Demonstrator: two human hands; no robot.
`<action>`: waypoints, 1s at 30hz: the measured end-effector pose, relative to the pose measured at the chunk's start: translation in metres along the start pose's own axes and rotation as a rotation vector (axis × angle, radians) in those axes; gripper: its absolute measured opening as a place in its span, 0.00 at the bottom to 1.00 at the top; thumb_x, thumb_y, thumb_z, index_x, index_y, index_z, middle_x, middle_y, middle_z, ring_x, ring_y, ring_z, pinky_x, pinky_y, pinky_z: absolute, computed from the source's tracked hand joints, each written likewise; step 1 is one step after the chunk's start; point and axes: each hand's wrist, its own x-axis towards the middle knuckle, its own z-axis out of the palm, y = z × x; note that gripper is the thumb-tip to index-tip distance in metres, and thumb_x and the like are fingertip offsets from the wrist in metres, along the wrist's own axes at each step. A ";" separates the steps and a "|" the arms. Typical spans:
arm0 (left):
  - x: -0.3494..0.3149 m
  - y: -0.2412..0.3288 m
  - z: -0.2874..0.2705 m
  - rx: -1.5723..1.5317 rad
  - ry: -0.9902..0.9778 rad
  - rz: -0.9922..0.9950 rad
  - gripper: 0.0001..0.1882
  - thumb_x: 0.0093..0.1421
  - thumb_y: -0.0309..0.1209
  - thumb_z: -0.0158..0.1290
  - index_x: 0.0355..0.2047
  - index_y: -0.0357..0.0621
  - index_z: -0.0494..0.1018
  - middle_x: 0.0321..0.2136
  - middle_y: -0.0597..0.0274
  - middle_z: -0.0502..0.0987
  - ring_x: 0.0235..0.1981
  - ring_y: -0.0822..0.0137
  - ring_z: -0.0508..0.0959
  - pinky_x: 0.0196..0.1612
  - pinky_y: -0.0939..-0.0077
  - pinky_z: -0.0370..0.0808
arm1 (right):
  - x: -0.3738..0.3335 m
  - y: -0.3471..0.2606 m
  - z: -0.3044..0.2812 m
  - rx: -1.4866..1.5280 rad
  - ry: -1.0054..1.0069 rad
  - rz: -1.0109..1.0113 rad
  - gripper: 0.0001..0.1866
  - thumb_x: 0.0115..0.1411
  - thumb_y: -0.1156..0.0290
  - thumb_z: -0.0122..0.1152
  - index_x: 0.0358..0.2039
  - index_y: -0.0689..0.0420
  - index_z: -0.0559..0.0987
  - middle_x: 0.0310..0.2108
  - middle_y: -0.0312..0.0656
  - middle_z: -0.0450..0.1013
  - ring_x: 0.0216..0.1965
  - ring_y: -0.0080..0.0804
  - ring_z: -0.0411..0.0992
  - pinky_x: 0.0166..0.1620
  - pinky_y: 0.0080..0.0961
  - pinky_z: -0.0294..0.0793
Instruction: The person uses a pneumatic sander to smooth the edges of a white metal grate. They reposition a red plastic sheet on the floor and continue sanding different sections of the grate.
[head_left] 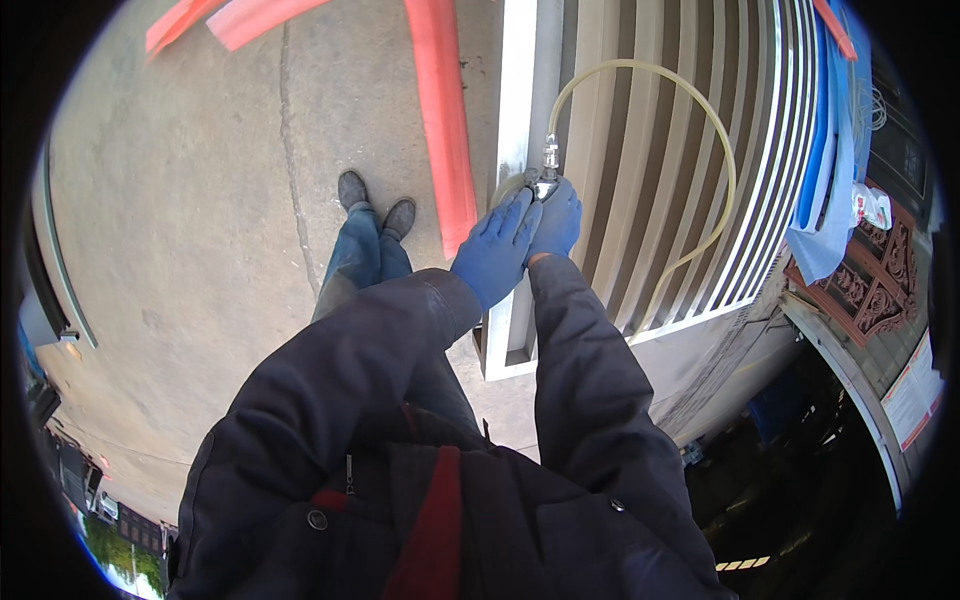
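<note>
Both of my hands, in blue work gloves, are together on an air sander with a shiny metal body (545, 188). My right hand (557, 222) wraps round it from the right. Pressed over its left side, my left hand (490, 248) has its fingers lying forward against the tool. The gloves cover most of the sander, and its pad is largely hidden. It rests at the white metal edge bar (515, 90) of a slatted panel (640, 170). A yellowish air hose (733, 160) leaves the sander's metal coupling (551, 150) and loops right across the slats.
Red-pink strips (440, 130) lie on the concrete floor (220, 190) left of the panel. Blue sheeting (822, 220) and a carved reddish-brown panel (870, 275) are at the right. My shoes (352, 188) stand left of the panel. A dark opening (800, 450) is at the lower right.
</note>
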 end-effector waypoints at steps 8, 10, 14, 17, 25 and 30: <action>-0.078 0.031 0.026 0.010 -0.015 0.056 0.40 0.68 0.30 0.52 0.79 0.35 0.59 0.80 0.39 0.59 0.77 0.44 0.66 0.79 0.54 0.64 | -0.098 0.045 0.006 0.012 -0.070 -0.025 0.29 0.63 0.57 0.72 0.60 0.58 0.76 0.53 0.50 0.78 0.57 0.55 0.75 0.59 0.49 0.78; -0.084 0.032 0.025 0.033 -0.127 0.045 0.38 0.69 0.29 0.50 0.79 0.33 0.60 0.79 0.39 0.60 0.78 0.44 0.66 0.78 0.54 0.64 | -0.104 0.045 0.008 0.007 -0.094 0.006 0.29 0.63 0.57 0.72 0.60 0.58 0.76 0.53 0.50 0.78 0.57 0.55 0.75 0.59 0.49 0.78; -0.041 0.003 0.003 0.115 -0.040 0.076 0.39 0.69 0.31 0.51 0.80 0.34 0.59 0.80 0.40 0.58 0.77 0.46 0.66 0.79 0.56 0.63 | -0.045 0.010 0.009 0.038 -0.038 -0.002 0.26 0.64 0.58 0.72 0.57 0.58 0.77 0.54 0.50 0.79 0.57 0.54 0.76 0.58 0.49 0.79; 0.000 -0.017 -0.019 0.082 0.055 0.035 0.41 0.69 0.32 0.52 0.81 0.34 0.56 0.81 0.40 0.57 0.79 0.47 0.62 0.80 0.56 0.59 | 0.009 -0.021 0.005 0.037 -0.012 -0.013 0.24 0.64 0.59 0.71 0.56 0.57 0.77 0.55 0.50 0.79 0.57 0.53 0.76 0.58 0.48 0.79; -0.017 -0.009 -0.033 0.037 -0.020 -0.009 0.41 0.68 0.30 0.53 0.80 0.32 0.58 0.80 0.38 0.57 0.80 0.46 0.61 0.80 0.56 0.60 | -0.009 -0.039 -0.009 -0.014 -0.062 -0.018 0.23 0.66 0.60 0.70 0.57 0.55 0.78 0.55 0.49 0.79 0.58 0.52 0.76 0.59 0.48 0.79; 0.004 -0.022 -0.035 0.044 0.079 -0.035 0.41 0.68 0.30 0.53 0.80 0.33 0.57 0.80 0.38 0.58 0.79 0.45 0.63 0.79 0.56 0.62 | 0.013 -0.048 -0.010 -0.010 -0.083 -0.051 0.23 0.66 0.62 0.69 0.58 0.56 0.77 0.55 0.49 0.79 0.57 0.52 0.76 0.59 0.48 0.79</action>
